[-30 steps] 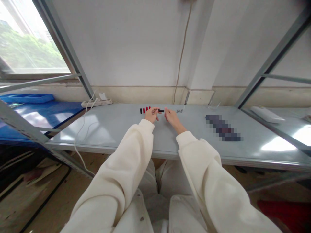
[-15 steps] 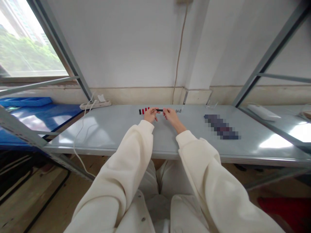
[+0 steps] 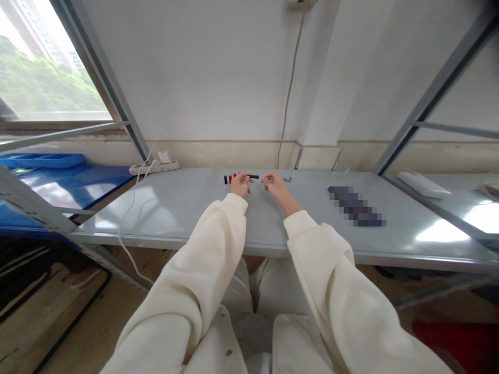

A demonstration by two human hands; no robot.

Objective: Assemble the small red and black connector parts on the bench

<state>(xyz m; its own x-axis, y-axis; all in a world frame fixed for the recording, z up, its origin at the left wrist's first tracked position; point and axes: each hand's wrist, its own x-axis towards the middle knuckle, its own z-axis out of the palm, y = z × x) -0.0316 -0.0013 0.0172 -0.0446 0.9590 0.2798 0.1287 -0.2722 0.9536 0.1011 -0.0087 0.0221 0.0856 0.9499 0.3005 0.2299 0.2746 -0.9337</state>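
Note:
Both my arms in cream sleeves reach out over a grey table (image 3: pixel 187 208). My left hand (image 3: pixel 240 185) is closed in a pinch on a small black stick-like piece (image 3: pixel 253 176) that pokes out to the right. A short row of black and red small blocks (image 3: pixel 230 178) lies just left of that hand. My right hand (image 3: pixel 274 184) sits a little apart from the black piece's free end, fingers curled in a pinch on something too small to make out. A few small silvery bits (image 3: pixel 287 179) lie beside it.
A white power strip (image 3: pixel 154 167) with a cord hanging over the table's front lies at the back left. A pixelated dark strip (image 3: pixel 356 205) lies on the right. A flat white object (image 3: pixel 418 184) rests further right. Blue trays (image 3: pixel 42 160) stand on the left shelf.
My right hand has come off the black piece and drawn slightly right, leaving a gap. The left hand keeps the piece, shifted a little left.

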